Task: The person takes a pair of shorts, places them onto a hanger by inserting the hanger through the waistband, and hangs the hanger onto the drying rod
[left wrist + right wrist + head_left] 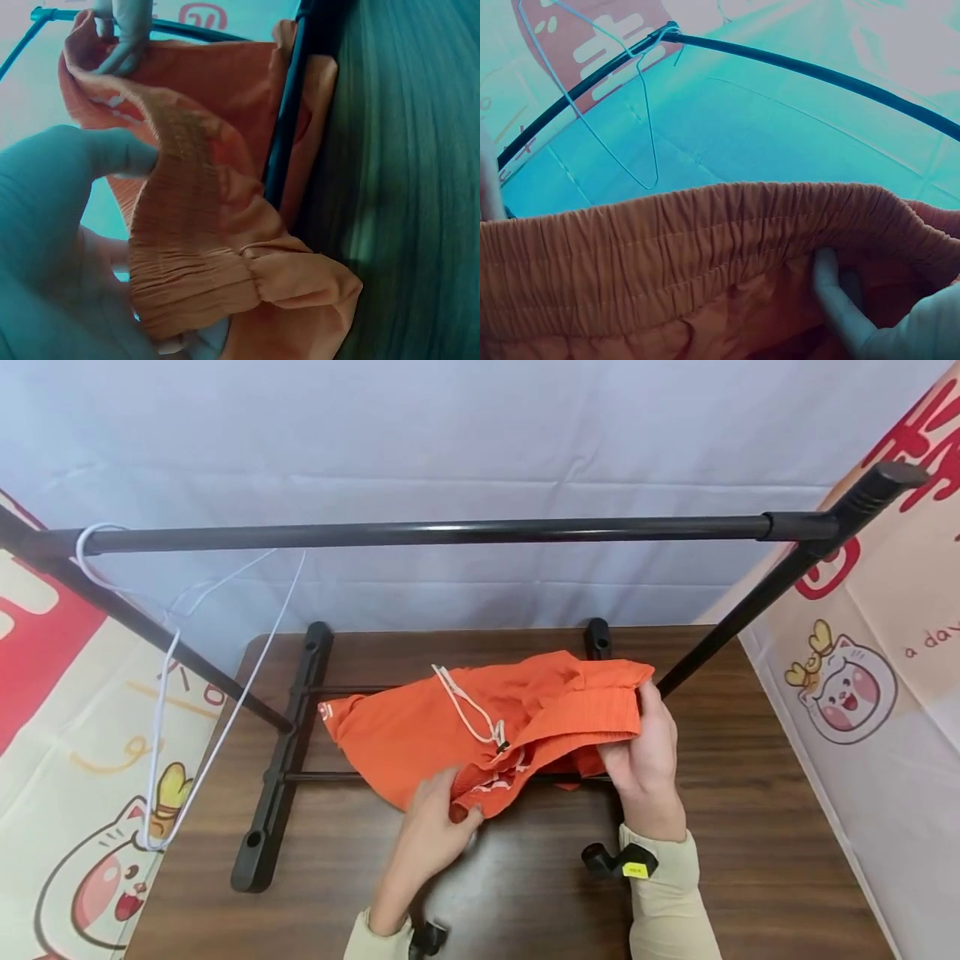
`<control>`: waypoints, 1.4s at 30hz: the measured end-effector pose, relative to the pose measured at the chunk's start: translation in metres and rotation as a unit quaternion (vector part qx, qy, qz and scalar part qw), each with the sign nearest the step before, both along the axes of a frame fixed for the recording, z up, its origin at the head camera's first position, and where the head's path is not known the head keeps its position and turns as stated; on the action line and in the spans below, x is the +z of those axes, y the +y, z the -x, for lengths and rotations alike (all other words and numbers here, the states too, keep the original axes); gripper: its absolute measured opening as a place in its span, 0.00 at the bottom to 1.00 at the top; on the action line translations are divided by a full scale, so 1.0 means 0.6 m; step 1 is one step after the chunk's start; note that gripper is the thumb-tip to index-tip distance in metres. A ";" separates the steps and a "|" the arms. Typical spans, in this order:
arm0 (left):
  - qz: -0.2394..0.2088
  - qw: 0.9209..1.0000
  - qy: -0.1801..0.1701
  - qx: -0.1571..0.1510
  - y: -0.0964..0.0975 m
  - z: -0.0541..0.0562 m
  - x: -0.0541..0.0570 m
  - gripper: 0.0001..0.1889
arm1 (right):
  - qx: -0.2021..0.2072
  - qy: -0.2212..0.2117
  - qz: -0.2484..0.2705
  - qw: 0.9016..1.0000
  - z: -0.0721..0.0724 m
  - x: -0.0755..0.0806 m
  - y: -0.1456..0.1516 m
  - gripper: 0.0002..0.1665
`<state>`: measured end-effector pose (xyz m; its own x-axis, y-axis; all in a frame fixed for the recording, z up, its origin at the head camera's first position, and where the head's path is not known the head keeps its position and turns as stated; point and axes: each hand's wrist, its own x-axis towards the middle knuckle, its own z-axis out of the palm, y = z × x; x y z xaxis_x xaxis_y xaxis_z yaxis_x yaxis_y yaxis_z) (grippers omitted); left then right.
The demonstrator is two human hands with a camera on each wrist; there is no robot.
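Note:
A pair of orange shorts (427, 727) with a gathered elastic waistband (705, 247) and a white drawstring (468, 703) is held over the lower bars of a black rack. My left hand (435, 827) pinches the near edge of the waistband, its thumb on the fabric in the left wrist view. At the other end of the waistband, my right hand (648, 756) grips the cloth, with fingers reaching inside it in the right wrist view. Between the hands the waist opening gapes, and white print shows inside. The shorts' far end spreads toward the left foot of the rack.
A white wire hanger (161, 760) hangs at the left end of the rack's top bar (450, 532). Slanted posts (742, 614) rise on both sides from feet (281, 768) on the brown wooden table (757, 827). Behind is a pale cloth backdrop (450, 435).

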<state>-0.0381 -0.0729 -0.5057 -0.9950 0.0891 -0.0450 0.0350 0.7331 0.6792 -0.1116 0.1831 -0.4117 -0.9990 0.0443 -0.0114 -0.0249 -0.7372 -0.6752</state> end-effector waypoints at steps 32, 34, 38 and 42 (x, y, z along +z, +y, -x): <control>-0.461 0.875 -0.136 -0.055 -0.070 0.008 0.114 0.20 | -0.184 0.207 -0.286 0.917 -0.023 -0.002 -0.004 0.35; -0.426 0.894 -0.124 -0.066 -0.076 0.007 0.112 0.22 | -0.184 0.189 -0.290 0.920 -0.022 -0.001 0.005 0.32; -0.359 0.926 -0.091 -0.077 -0.092 0.008 0.110 0.30 | -0.174 0.158 -0.306 0.923 -0.022 0.002 0.020 0.27; -0.280 0.956 -0.049 -0.071 -0.109 0.011 0.110 0.39 | -0.155 0.112 -0.315 0.930 -0.026 0.003 0.032 0.25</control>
<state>-0.0444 -0.1384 -0.4397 -0.9648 0.2596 -0.0425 0.0237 0.2469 0.9688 -0.0958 0.2023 -0.4098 -0.9112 0.2574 0.3216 -0.3628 -0.1321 -0.9224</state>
